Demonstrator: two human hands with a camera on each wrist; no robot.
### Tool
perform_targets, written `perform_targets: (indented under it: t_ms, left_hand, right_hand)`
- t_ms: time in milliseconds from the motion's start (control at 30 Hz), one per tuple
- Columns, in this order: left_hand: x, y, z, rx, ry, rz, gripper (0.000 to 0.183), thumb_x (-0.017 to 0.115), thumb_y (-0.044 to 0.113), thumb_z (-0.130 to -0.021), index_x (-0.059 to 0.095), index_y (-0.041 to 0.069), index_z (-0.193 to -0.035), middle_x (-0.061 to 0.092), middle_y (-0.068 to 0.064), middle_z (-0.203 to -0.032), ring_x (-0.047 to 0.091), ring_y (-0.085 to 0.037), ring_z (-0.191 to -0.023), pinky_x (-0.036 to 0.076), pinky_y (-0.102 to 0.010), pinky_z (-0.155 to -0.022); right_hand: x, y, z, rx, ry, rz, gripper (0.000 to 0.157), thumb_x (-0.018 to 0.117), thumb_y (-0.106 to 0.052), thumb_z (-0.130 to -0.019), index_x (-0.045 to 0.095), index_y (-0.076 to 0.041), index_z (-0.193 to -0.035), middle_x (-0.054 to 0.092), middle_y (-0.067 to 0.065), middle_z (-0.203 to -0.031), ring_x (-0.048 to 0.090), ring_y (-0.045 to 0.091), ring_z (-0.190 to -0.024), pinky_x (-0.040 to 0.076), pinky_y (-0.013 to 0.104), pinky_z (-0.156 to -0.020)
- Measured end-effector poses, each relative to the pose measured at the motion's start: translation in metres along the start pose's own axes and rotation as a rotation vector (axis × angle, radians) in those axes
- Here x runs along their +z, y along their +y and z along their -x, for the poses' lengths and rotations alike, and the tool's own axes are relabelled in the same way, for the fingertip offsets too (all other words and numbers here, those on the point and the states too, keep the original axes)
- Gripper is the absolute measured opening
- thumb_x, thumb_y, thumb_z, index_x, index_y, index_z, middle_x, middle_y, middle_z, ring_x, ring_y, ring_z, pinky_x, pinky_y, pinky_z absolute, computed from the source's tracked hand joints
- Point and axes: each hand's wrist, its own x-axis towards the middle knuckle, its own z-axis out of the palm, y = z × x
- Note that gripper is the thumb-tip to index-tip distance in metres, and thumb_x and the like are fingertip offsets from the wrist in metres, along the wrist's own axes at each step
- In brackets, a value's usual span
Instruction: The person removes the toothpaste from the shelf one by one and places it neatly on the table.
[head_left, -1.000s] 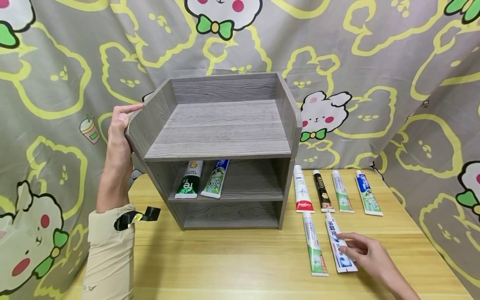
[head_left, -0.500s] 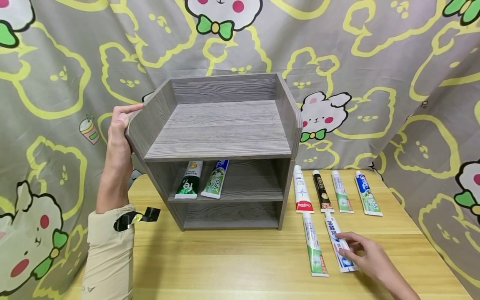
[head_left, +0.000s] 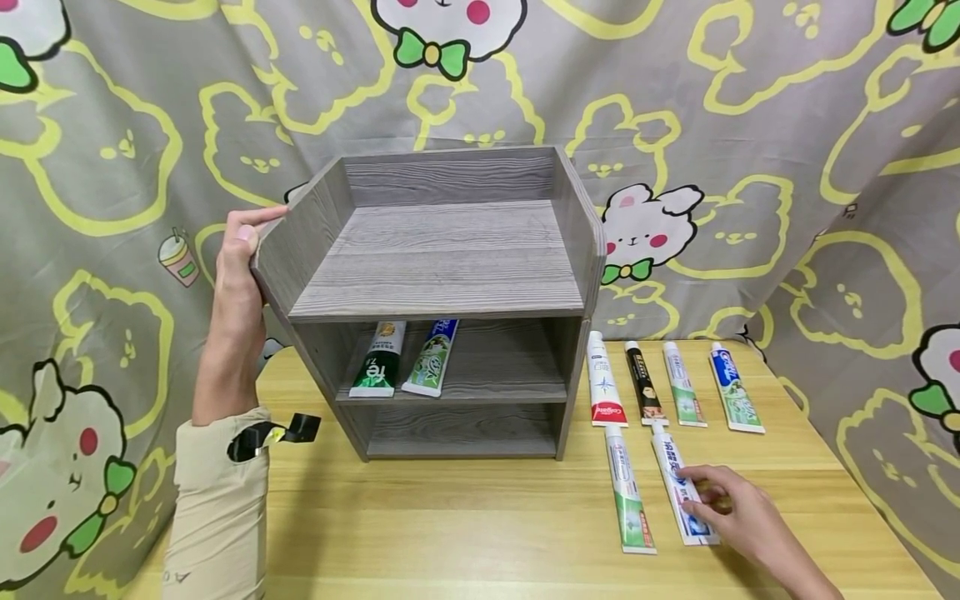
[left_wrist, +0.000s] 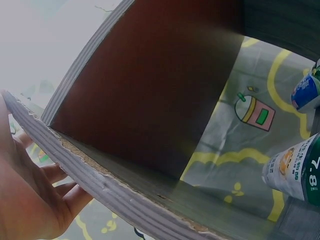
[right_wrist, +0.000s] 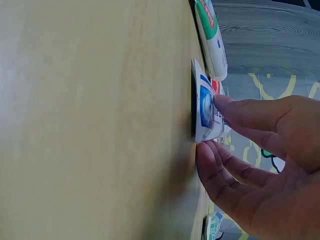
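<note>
1. The right hand (head_left: 738, 510) covers part of the white-and-blue toothpaste tube (head_left: 677, 483).
2. Head view: the gray wooden shelf (head_left: 442, 258) hides the green toothpaste tube's (head_left: 377, 367) far end.
3. Left hand (left_wrist: 32, 200): cut off, left wrist view.
4. Black toothpaste tube (head_left: 642, 377): print illegible.

A creased beige sleeve (head_left: 221, 508) covered the left arm (head_left: 227, 358) at eight o'clock, dark lettering (head_left: 177, 577) near its bottom. Its cuff (head_left: 204, 442) bore a black, yellow-flecked strap (head_left: 250, 442) jutting toward three o'clock.
</note>
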Motion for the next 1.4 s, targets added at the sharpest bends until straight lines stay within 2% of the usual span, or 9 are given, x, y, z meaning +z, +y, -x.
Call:
perform_targets:
  t_ms: [167,400,500,567,700,867,1133,1300,1400]
  left_hand:
    - [0.0,0.0,0.0,0.0,-0.003,-0.001,0.045,0.037,0.031,-0.1,0.062,0.011,-0.131,0.054,-0.013,-0.118,0.049,-0.026,-0.094,0.033,-0.037,-0.077]
    - [0.0,0.0,0.0,-0.002,-0.003,0.01,0.044,0.037,0.029,-0.099,0.062,0.011,-0.131,0.053,-0.013,-0.116,0.048,-0.025,-0.092,0.034,-0.034,-0.076]
    - [0.0,0.0,0.0,-0.006,-0.006,0.012,0.044,0.037,0.029,-0.1,0.062,0.011,-0.131,0.052,-0.012,-0.118,0.048,-0.024,-0.093,0.034,-0.034,-0.077]
    - [0.0,0.001,0.0,-0.007,-0.007,0.014,0.044,0.037,0.029,-0.1,0.062,0.01,-0.131,0.052,-0.012,-0.119,0.048,-0.025,-0.094,0.034,-0.035,-0.077]
    - [0.0,0.001,0.001,-0.005,-0.003,0.015,0.044,0.037,0.029,-0.1,0.062,0.01,-0.131,0.053,-0.013,-0.119,0.048,-0.025,-0.094,0.034,-0.035,-0.077]
    - [0.0,0.0,0.001,0.0,0.0,0.006,0.044,0.037,0.029,-0.1,0.062,0.01,-0.131,0.055,-0.013,-0.116,0.05,-0.025,-0.092,0.035,-0.034,-0.075]
    - [0.0,0.001,0.0,0.003,-0.004,0.014,0.044,0.037,0.029,-0.101,0.062,0.01,-0.131,0.054,-0.014,-0.113,0.049,-0.025,-0.09,0.035,-0.033,-0.073]
    - [0.0,0.0,0.0,0.002,-0.005,0.018,0.044,0.037,0.029,-0.101,0.062,0.01,-0.131,0.054,-0.014,-0.115,0.05,-0.025,-0.089,0.036,-0.034,-0.072]
    - [0.0,-0.001,0.0,0.005,0.002,0.012,0.043,0.037,0.029,-0.101,0.063,0.011,-0.131,0.055,-0.014,-0.113,0.05,-0.025,-0.087,0.036,-0.034,-0.071]
  right_hand:
    - [0.0,-0.001,0.0,-0.005,-0.007,-0.001,0.039,0.084,-0.008,-0.083,0.073,-0.011,-0.12,0.067,0.005,-0.105,0.059,0.01,-0.079,0.055,0.027,-0.069]
    - [-0.002,-0.012,0.004,-0.024,0.007,-0.044,0.039,0.08,-0.007,-0.087,0.07,-0.009,-0.124,0.063,0.018,-0.12,0.068,0.027,-0.094,0.06,0.037,-0.072]
    - [-0.003,-0.022,0.006,-0.061,0.035,-0.078,0.037,0.079,-0.005,-0.087,0.071,-0.01,-0.123,0.064,0.016,-0.12,0.068,0.03,-0.097,0.06,0.039,-0.074]
    - [-0.003,-0.029,0.007,-0.101,0.058,-0.098,0.037,0.079,-0.003,-0.087,0.071,-0.011,-0.122,0.066,0.012,-0.119,0.069,0.029,-0.098,0.06,0.039,-0.075]
    - [-0.003,-0.042,0.01,-0.234,0.119,-0.135,0.04,0.08,0.001,-0.084,0.072,-0.013,-0.121,0.069,0.004,-0.112,0.069,0.017,-0.094,0.06,0.036,-0.073]
    - [0.0,-0.061,0.011,-0.388,0.175,-0.122,0.048,0.081,0.005,-0.08,0.071,-0.014,-0.122,0.069,-0.005,-0.11,0.068,0.009,-0.092,0.06,0.032,-0.074]
    - [0.008,-0.096,0.008,-0.423,0.146,-0.122,0.052,0.079,-0.001,-0.086,0.066,-0.02,-0.132,0.066,-0.012,-0.123,0.066,0.011,-0.097,0.059,0.037,-0.079]
    - [0.015,-0.115,0.004,-0.497,0.147,-0.158,0.057,0.078,0.002,-0.086,0.063,-0.024,-0.135,0.064,-0.014,-0.122,0.063,0.006,-0.097,0.058,0.034,-0.081]
    - [0.018,-0.127,0.002,-0.532,0.152,-0.177,0.058,0.078,0.003,-0.086,0.062,-0.025,-0.135,0.064,-0.013,-0.124,0.065,0.009,-0.102,0.057,0.033,-0.083]
